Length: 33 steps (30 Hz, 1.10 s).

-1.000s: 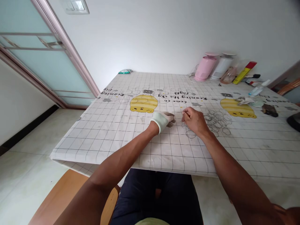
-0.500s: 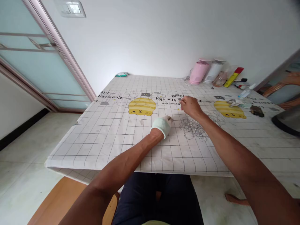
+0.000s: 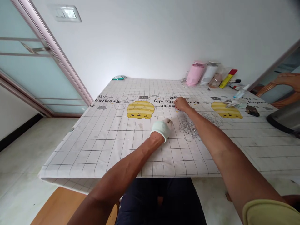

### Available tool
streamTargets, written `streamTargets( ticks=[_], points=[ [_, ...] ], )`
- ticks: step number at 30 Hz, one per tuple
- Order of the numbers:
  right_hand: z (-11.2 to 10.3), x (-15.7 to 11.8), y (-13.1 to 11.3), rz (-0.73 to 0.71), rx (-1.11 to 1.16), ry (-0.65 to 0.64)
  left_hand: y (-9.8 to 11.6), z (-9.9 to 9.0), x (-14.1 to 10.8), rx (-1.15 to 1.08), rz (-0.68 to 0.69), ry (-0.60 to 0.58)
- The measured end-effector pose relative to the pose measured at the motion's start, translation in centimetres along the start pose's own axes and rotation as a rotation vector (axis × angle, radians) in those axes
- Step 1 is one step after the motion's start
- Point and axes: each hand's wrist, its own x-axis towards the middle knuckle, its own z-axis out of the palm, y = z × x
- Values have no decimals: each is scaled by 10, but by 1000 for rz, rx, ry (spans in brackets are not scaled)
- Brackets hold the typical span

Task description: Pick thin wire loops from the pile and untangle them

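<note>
My left hand (image 3: 162, 126), in a pale white-green glove, rests low over the table with its fingers curled closed. Whatever it may hold is hidden. Farther forward and to the right, my bare right hand (image 3: 181, 104) hovers over the printed lettering, fingertips pinched together. Anything between them is too thin to make out. A loose tangle of thin dark wire or thread (image 3: 187, 126) lies on the tablecloth, partly beneath my right forearm. Faint thin loops also run across the cloth near the left yellow bear print (image 3: 140, 109).
A checked tablecloth (image 3: 93, 153) covers the table. Along the wall stand a pink cylindrical device (image 3: 195, 74), a white one (image 3: 209, 74) and a yellow-red box (image 3: 228, 78). At right are a crumpled cloth (image 3: 234, 103) and a dark metal vessel (image 3: 286, 120). A green-white packet (image 3: 119, 77) lies back left.
My right hand has shifted slightly left and away from the tangle, still pinched. My left hand stays almost in place. The whole view has tilted a little.
</note>
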Motion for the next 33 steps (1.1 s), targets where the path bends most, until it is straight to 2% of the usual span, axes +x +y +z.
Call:
streamTargets(
  ticks=[3,6,11,14,18,22,27,29,33],
  points=[
    [-8,-3,5,-7,-30,11,1,-2,-2,88,14,28],
    [-26,-15,14,-15,-46,34,2,-4,-3,106,9,26],
    [-72,-57,38,-29,-89,38,5,-6,-3,228,2,56],
    [-98,-87,55,-144,-285,38,6,-8,-3,247,11,71],
    [-117,-114,76,-231,-429,18,6,-11,-3,187,-22,87],
    [-108,-123,87,-312,-462,-8,8,-12,-4,161,-44,95],
    [-75,-120,76,-479,-418,-60,7,-12,-2,188,-45,91],
    [-64,-116,67,-457,-404,-93,6,-12,0,191,-45,83],
    [-53,-107,54,-292,-412,-74,3,-12,1,212,-29,80]
  ],
)
